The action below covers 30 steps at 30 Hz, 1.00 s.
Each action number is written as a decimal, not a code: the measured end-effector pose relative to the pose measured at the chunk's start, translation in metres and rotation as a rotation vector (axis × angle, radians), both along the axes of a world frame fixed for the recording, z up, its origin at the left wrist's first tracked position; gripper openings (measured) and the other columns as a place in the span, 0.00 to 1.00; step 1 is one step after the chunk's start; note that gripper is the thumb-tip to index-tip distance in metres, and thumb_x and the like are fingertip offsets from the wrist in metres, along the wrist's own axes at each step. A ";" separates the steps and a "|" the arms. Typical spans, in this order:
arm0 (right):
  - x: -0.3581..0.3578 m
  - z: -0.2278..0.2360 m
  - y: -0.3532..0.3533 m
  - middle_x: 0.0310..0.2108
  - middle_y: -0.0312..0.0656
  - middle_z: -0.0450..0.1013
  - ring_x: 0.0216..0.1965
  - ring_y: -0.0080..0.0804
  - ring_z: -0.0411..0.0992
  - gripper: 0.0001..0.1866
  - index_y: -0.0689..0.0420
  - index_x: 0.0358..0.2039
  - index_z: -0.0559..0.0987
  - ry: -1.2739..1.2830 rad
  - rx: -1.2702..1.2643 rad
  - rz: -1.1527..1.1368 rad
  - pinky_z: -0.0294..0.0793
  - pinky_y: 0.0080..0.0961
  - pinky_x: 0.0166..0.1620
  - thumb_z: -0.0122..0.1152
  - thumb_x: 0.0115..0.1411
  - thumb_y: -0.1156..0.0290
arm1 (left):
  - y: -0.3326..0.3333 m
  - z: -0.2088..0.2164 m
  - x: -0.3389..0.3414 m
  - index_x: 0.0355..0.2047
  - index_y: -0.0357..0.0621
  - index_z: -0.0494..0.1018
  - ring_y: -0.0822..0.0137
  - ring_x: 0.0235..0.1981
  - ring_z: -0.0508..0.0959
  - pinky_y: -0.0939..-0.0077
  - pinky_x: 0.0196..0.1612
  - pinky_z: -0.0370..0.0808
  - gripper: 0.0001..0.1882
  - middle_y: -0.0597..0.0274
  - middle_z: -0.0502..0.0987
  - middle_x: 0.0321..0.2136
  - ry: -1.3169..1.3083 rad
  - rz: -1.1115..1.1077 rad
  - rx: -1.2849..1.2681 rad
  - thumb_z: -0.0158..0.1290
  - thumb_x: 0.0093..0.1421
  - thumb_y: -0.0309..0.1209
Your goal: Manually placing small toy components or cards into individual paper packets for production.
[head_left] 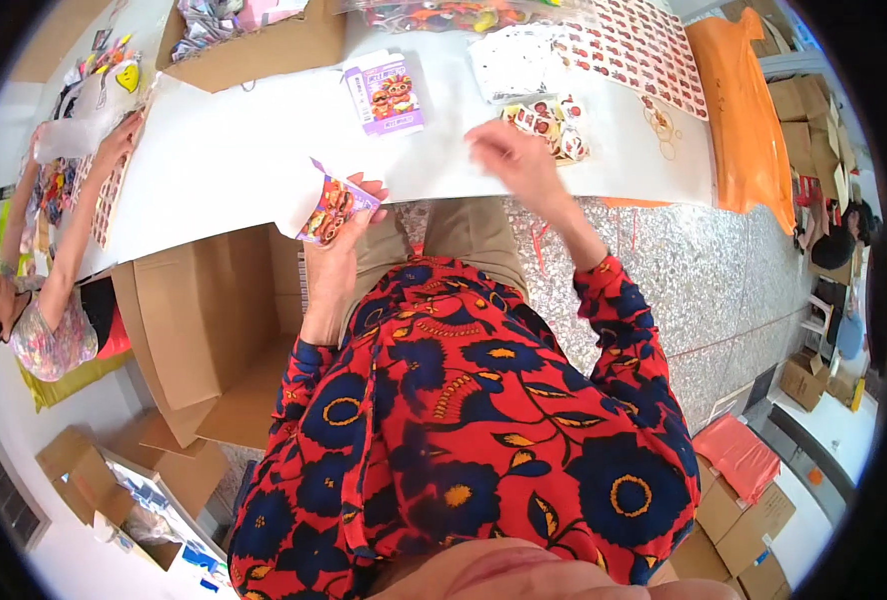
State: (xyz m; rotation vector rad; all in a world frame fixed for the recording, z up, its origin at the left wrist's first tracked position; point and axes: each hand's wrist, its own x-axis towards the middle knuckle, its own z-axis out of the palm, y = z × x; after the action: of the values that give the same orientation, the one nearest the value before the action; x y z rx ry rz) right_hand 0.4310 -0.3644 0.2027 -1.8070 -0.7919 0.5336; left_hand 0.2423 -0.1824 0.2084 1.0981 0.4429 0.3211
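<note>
The left hand grips a small purple printed box near the tabletop's front edge, thumb and fingers around its lower part, presumably to leave the flapped end free. The right hand hovers with fingers loosely bent; whether it pinches anything I cannot tell. Just beyond it, a pile of printed cutouts lies on the tabletop, probably there for short reach. White packets sit behind; another purple box lies flat between the hands, farther back, seemingly within easy reach. A carton stands beyond, leftward.
</note>
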 end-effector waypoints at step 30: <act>0.157 -0.032 -0.029 0.23 0.39 0.74 0.26 0.30 0.73 0.10 0.57 0.30 0.76 -0.475 -0.266 -0.225 0.72 0.24 0.31 0.65 0.51 0.66 | -0.030 -0.004 0.018 0.45 0.34 0.72 0.63 0.39 0.79 0.74 0.37 0.78 0.17 0.55 0.77 0.37 0.161 -0.162 -0.090 0.58 0.54 0.23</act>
State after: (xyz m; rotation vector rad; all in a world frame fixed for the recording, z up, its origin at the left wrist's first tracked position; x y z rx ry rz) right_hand 0.5881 -0.3933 0.1709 -2.2789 -0.8442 0.0571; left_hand 0.2604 -0.2125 0.2046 1.0687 0.5034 0.0697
